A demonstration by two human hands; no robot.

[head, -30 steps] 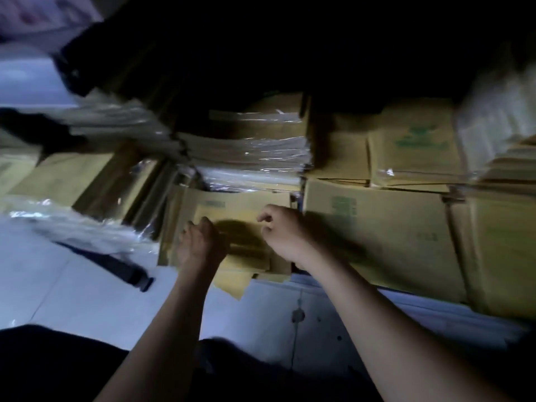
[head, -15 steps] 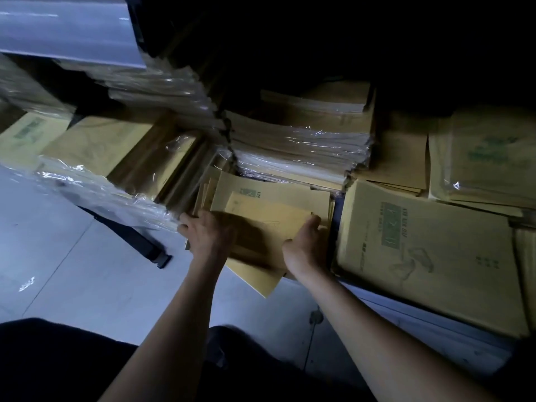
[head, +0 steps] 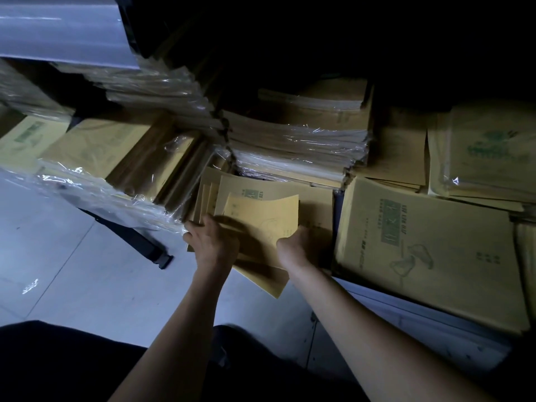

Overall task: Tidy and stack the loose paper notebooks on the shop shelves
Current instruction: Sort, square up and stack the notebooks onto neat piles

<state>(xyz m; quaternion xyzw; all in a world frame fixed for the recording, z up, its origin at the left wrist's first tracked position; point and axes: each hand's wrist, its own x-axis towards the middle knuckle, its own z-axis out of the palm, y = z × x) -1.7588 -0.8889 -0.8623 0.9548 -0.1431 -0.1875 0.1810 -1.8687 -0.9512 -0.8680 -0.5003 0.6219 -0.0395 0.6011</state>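
Squaring up the loose notebooks (head: 314,204) is the step in hand, judging by how they lie. They sit fanned and skewed at the front of the low shelf (head: 406,313), wedged between a shrink-wrapped bundle (head: 116,181) on one side and a large notebook stack (head: 420,242) on the other, with one corner jutting out over the floor (head: 87,271). The left hand (head: 213,245) grasps the pile's left edge, knuckles up and fingers curled over the side. The right hand (head: 293,246) grasps the near right edge of the top notebook (head: 266,216), which bows upward; its fingertips are hidden under the paper. To do this well, the top notebook should probably be laid flat first, since thin kraft covers crease easily when bent. Then both palms can press in from opposite sides to bring the spines into line, and the overhanging corner can be pushed back until the whole pile rests on the shelf. The slot is tight, so edges may snag on the plastic wrap; sliding straight back looks safer than twisting.
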